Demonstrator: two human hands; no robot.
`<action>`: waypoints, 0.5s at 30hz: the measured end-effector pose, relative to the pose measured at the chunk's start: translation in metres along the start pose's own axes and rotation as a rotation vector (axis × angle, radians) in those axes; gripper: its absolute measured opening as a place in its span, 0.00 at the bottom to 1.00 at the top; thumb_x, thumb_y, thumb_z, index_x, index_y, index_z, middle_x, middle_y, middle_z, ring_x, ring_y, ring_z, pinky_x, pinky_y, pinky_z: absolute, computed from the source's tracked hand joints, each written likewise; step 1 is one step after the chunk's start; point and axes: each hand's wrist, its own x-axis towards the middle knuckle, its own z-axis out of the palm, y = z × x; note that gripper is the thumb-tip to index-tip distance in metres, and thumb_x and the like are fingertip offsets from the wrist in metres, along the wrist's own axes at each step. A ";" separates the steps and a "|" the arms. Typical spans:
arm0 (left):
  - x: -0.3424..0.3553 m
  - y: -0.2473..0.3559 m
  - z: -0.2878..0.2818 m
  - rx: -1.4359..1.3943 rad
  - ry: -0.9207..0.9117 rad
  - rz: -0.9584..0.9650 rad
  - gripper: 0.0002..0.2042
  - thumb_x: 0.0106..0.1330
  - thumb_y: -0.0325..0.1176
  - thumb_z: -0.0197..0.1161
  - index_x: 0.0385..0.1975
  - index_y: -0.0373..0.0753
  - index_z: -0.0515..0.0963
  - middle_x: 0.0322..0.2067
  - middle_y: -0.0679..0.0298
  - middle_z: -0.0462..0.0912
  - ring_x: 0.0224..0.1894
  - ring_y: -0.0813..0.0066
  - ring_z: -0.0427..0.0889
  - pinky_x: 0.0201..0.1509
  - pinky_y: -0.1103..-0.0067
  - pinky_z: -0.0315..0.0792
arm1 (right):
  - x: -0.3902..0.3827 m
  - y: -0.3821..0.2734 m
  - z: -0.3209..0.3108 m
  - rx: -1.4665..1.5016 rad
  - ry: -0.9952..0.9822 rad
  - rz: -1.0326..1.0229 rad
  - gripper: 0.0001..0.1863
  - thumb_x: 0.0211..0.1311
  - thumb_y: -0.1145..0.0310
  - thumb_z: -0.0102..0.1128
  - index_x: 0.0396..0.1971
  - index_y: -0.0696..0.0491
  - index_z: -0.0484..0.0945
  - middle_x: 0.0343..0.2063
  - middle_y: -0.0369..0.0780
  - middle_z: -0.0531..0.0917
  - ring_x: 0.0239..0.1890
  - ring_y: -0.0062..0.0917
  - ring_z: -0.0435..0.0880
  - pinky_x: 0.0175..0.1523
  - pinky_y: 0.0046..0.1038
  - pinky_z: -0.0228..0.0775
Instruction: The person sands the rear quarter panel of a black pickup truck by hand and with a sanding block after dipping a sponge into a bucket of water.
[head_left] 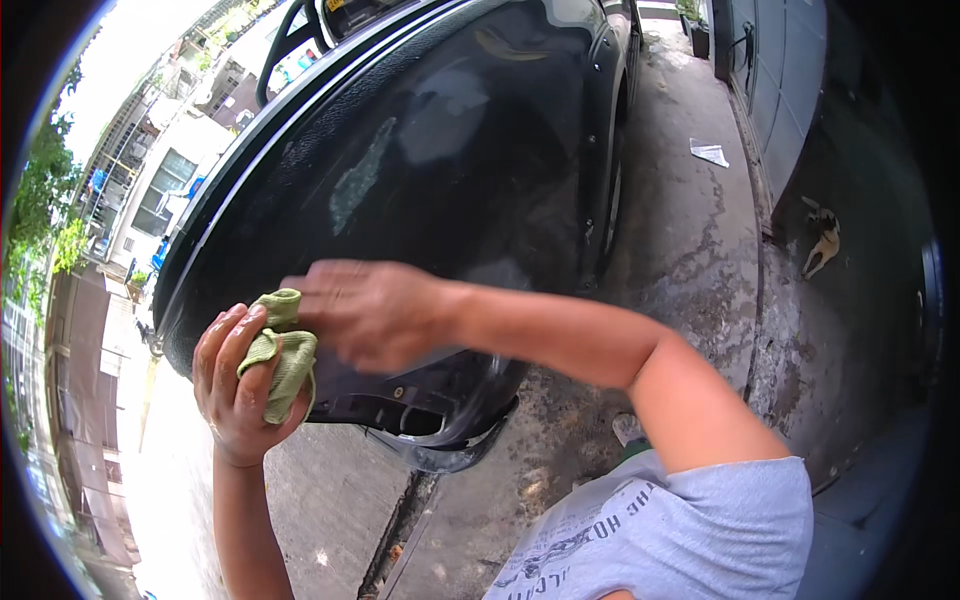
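My left hand (232, 395), wet-looking, is raised at the left with its fingers wrapped round a light green cloth (292, 365). The cloth is bunched up, and part of it sticks out above the fingers. My right hand (378, 318) reaches across from the right, close beside the cloth; its fingers are smeared by motion, and I cannot tell whether they touch it. Behind both hands is the black body panel (500, 170) of a vehicle. The panel has a pale, rough streak (362, 175) and a dull greyish patch (447, 112) on it.
The vehicle's lower end, with a dark bumper part (440, 455), juts over the concrete floor (670, 240). A white sheet (709, 152) lies on the floor at the right. Beyond it, an animal (824, 238) lies by a grey metal gate (775, 90). Buildings stand at the far left.
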 end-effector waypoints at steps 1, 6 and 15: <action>0.003 0.001 0.001 -0.005 0.023 -0.006 0.23 0.55 0.30 0.71 0.52 0.44 0.74 0.59 0.53 0.81 0.62 0.44 0.80 0.64 0.53 0.77 | -0.007 0.027 -0.016 -0.060 0.062 0.121 0.32 0.64 0.62 0.59 0.69 0.52 0.73 0.74 0.44 0.68 0.76 0.37 0.66 0.81 0.42 0.53; 0.010 0.003 0.006 -0.008 0.065 -0.022 0.20 0.52 0.31 0.74 0.44 0.44 0.74 0.57 0.55 0.83 0.60 0.48 0.83 0.63 0.54 0.78 | -0.033 0.093 -0.046 -0.306 0.284 0.386 0.33 0.59 0.69 0.62 0.67 0.59 0.73 0.74 0.48 0.69 0.77 0.40 0.65 0.82 0.44 0.50; 0.003 0.004 0.004 0.016 0.048 -0.037 0.21 0.50 0.30 0.74 0.43 0.44 0.74 0.57 0.55 0.83 0.59 0.48 0.83 0.63 0.54 0.79 | 0.011 0.078 -0.059 -0.034 0.003 -0.054 0.33 0.55 0.71 0.64 0.65 0.53 0.77 0.71 0.43 0.73 0.74 0.38 0.70 0.80 0.41 0.58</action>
